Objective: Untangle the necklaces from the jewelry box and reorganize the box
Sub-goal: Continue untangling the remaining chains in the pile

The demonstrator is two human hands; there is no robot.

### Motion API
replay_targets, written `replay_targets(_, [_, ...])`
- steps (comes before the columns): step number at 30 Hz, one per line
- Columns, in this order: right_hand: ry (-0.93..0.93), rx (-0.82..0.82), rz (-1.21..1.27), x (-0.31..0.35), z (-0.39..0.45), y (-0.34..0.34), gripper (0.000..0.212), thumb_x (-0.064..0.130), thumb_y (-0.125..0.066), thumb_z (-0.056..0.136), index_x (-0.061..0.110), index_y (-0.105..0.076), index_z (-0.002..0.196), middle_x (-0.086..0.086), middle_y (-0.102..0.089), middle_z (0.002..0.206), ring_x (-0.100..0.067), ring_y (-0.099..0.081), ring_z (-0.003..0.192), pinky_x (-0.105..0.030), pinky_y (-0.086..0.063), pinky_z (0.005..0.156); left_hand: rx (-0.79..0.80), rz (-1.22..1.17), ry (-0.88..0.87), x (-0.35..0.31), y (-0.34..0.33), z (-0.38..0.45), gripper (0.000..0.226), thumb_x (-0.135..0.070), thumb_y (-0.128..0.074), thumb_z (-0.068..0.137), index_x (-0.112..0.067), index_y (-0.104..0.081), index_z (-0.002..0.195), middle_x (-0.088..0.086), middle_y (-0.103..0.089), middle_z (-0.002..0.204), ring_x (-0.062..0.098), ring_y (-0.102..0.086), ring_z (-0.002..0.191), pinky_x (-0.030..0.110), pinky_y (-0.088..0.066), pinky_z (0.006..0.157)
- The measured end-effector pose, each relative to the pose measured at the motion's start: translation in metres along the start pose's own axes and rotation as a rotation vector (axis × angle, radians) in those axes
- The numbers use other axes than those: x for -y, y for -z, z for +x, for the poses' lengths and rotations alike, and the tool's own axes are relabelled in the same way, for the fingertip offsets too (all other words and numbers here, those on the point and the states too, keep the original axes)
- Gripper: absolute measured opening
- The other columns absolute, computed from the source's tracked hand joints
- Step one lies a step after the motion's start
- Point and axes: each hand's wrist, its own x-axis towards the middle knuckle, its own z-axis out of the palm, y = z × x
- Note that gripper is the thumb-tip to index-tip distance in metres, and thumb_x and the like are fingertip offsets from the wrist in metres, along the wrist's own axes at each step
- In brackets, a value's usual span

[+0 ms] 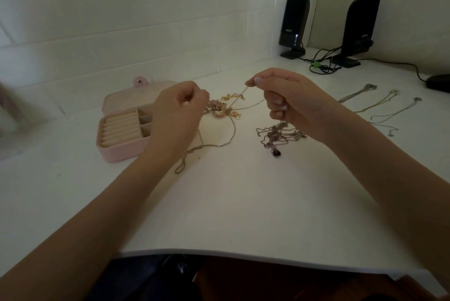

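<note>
now both hands pull a knot of necklaces apart above the table (pixel 231 203).
left hand (pixel 180 108) and right hand (pixel 287 98) each pinch a thin chain (pixel 250 105) of the tangled necklaces (pixel 225 107); a hard pull could tighten the knot. pink jewelry box (pixel 121 130) sits open behind.

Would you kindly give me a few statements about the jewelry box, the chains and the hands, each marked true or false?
1. The pink rectangular jewelry box stands open. True.
2. The right hand pinches a thin chain. True.
3. The dark teardrop pendant lies inside the box. False: it lies on the white table, beside a silver chain tangle.
4. The left hand rests flat on the table. False: its fingers are curled at the gold and pink beaded tangle.
5. Three separate necklaces lie to the right. True.
</note>
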Motion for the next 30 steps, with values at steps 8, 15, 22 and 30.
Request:
replay_targets(8, [-0.034,0.005,0.008,0.001,0.0,-0.003,0.015,0.02,-0.053,0.096,0.015,-0.065,0.088,0.004,-0.03,0.058,-0.01,-0.024,0.053,-0.021,-0.025,0.049,0.187,-0.64,0.385,-0.019,-0.002,-0.001,0.049,-0.005,-0.035,0.092,-0.014,-0.045,0.045,0.011,-0.071,0.072,0.029,-0.071,0.089,0.039,-0.053,0.092])
replay_targets(15, [-0.041,0.001,-0.011,0.003,0.0,-0.006,0.018,0.017,-0.051,0.096,0.016,-0.061,0.081,0.003,-0.063,0.078,-0.013,-0.063,0.078,-0.031,-0.05,0.081,0.197,-0.605,0.457,-0.027,-0.005,-0.005,0.027,-0.009,-0.037,0.096,-0.006,-0.045,0.071,0.015,-0.065,0.074,0.023,-0.06,0.049,0.044,-0.059,0.067])
replay_targets(22, [-0.046,-0.021,0.347,0.011,-0.004,-0.005,0.016,0.012,-0.043,0.097,0.01,-0.052,0.083,-0.002,-0.047,0.062,-0.015,-0.048,0.053,-0.029,-0.054,0.063,0.197,-0.317,0.361,-0.023,-0.001,-0.007,0.028,-0.019,-0.04,0.098,-0.014,-0.045,0.071,-0.001,-0.067,0.071,0.017,-0.052,0.041,0.022,-0.039,0.039])
replay_targets(30, [0.051,-0.088,-0.598,0.004,-0.003,0.011,0.035,0.057,-0.065,0.077,0.023,-0.065,0.083,0.01,-0.035,0.044,-0.006,-0.024,0.041,-0.018,-0.023,0.044,0.15,-0.262,0.287,-0.019,-0.001,-0.007,0.034,-0.021,-0.04,0.1,-0.016,-0.032,0.068,-0.003,-0.064,0.06,0.016,-0.045,0.032,0.015,-0.018,0.035])
